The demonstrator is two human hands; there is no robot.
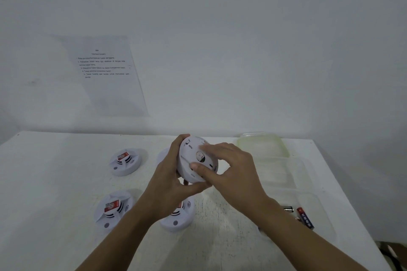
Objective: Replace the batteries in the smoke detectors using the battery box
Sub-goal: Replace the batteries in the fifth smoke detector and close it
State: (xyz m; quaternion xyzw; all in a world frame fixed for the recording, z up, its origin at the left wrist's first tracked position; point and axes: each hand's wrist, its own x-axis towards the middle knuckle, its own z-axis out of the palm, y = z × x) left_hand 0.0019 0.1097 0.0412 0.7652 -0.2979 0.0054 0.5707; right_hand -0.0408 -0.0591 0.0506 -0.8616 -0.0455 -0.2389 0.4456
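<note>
A person holds a round white plastic smoke detector (pixel 189 156) above the middle of the white table (pixel 55 171), tilted with its back to the camera. The left hand (pixel 167 174) grips its left rim with curled fingers. The right hand (pixel 233 167) clasps the back face between thumb and bent fingers, which are blurred. Three white smoke detectors with red labels (pixel 128 161) lie towards the table's left side. Near the right edge, a clear plastic battery box (pixel 317 202) holds a red battery (pixel 305 219).
</note>
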